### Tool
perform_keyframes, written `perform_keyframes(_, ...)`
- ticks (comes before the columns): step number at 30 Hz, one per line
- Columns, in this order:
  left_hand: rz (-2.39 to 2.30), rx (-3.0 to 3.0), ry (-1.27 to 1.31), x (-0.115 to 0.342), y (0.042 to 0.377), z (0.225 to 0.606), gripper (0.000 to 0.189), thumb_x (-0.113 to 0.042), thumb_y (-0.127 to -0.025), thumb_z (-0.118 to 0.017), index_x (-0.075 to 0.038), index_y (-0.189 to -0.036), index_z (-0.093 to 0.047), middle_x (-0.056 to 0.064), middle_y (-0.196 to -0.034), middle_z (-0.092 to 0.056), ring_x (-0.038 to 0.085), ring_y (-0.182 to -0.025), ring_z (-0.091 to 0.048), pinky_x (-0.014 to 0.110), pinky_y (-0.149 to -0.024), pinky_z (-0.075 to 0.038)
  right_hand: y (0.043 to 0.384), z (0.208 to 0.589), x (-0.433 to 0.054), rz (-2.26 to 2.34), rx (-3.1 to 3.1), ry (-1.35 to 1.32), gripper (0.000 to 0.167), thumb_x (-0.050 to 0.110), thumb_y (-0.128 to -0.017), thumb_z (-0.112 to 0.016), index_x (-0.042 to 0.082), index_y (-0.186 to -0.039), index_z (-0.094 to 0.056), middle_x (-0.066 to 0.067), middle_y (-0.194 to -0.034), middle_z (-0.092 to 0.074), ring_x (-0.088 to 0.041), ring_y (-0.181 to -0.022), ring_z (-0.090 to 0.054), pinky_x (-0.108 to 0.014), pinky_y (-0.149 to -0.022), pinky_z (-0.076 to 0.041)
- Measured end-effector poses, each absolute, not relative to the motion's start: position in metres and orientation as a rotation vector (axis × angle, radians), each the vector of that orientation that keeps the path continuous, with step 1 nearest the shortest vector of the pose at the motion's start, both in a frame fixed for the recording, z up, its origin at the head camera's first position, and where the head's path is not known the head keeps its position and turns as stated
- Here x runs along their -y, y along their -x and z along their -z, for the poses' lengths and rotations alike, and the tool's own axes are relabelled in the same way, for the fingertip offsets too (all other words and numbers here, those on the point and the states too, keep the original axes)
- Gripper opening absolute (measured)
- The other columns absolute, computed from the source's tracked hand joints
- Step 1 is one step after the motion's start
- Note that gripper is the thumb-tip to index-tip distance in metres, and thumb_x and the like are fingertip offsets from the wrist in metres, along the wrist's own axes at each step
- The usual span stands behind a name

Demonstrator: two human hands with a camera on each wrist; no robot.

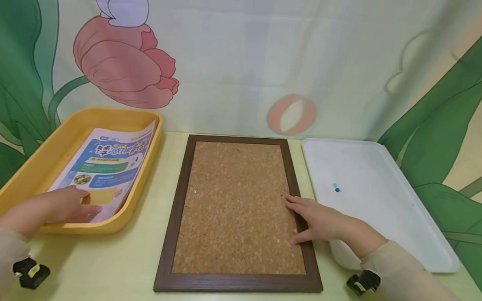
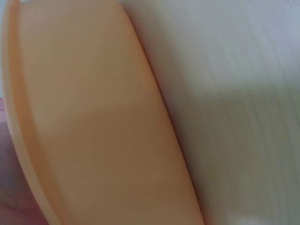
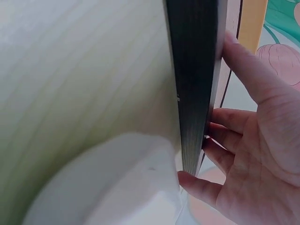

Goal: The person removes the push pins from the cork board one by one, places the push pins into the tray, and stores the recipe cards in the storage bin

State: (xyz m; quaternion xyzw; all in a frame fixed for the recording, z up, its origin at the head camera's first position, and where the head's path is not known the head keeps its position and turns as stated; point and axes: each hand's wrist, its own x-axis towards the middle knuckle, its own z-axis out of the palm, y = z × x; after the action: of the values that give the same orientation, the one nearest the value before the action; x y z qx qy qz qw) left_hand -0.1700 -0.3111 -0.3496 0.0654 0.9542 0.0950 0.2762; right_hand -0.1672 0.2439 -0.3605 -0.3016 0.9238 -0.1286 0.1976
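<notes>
A cork board [image 1: 241, 215] in a dark brown frame lies flat on the table. My right hand [image 1: 324, 218] rests on its right side, fingers spread over the frame's edge; in the right wrist view the fingertips touch the dark frame [image 3: 194, 70]. To the left, my left hand [image 1: 65, 204] reaches over the near rim of a yellow tray [image 1: 36, 175]. Its thumb and index finger lie apart over printed paper sheets [image 1: 112, 161] inside. The left wrist view shows mostly the tray's outer wall [image 2: 93, 117], so the other fingers are hidden.
A white tray [image 1: 368, 172] on the right holds tiny blue and teal pieces [image 1: 337, 189]. Two small clear studs, one a clear pin [image 1: 194, 191], sit on the cork. A printed curtain [image 1: 229, 76] hangs behind the pale table [image 1: 105, 271].
</notes>
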Motion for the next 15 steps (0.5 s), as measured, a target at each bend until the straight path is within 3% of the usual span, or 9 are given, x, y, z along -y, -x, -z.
perform_keyframes(3,-0.264,-2.642,-0.195,0.304,0.168,0.349,0.090,-0.064,-0.089,-0.041,0.017,-0.128,-0.040,0.033,-0.108,-0.053,0.041,-0.091,-0.052,0.059,-0.083,-0.039,0.167,0.363,-0.246,0.365,-2.574,0.826,0.096,0.052,-0.077,-0.069,-0.003,-0.144,-0.028,-0.016,-0.152,-0.019,-0.037,-0.137,-0.020,-0.052,-0.103,-0.026)
perform_keyframes(7,-0.317,-2.742,-0.211,0.291,0.165,0.345,0.089,-0.063,-0.091,-0.036,0.016,-0.133,-0.036,0.039,-0.124,-0.044,0.046,-0.100,-0.049,0.062,-0.087,-0.035,0.164,0.364,-0.249,0.359,-2.578,0.808,0.096,0.052,-0.076,-0.070,-0.003,-0.144,-0.029,-0.016,-0.152,-0.019,-0.037,-0.137,-0.020,-0.052,-0.102,-0.027)
perform_keyframes(11,-0.384,-2.801,-0.218,0.272,0.161,0.336,0.086,-0.061,-0.093,-0.032,0.013,-0.135,-0.036,0.036,-0.125,-0.045,0.047,-0.105,-0.047,0.063,-0.089,-0.034,0.164,0.359,-0.251,0.332,-2.587,0.799,0.096,0.052,-0.076,-0.070,-0.003,-0.144,-0.029,-0.016,-0.152,-0.020,-0.037,-0.136,-0.020,-0.051,-0.102,-0.027)
perform_keyframes(15,-0.478,-3.001,-0.287,0.233,0.148,0.326,0.070,-0.051,-0.098,-0.032,0.008,-0.134,-0.042,0.033,-0.131,-0.043,0.051,-0.120,-0.038,0.062,-0.094,-0.029,0.169,0.350,-0.248,0.247,-2.599,0.806,0.088,0.050,-0.079,-0.068,-0.005,-0.139,-0.036,-0.019,-0.149,-0.027,-0.039,-0.134,-0.026,-0.051,-0.101,-0.030)
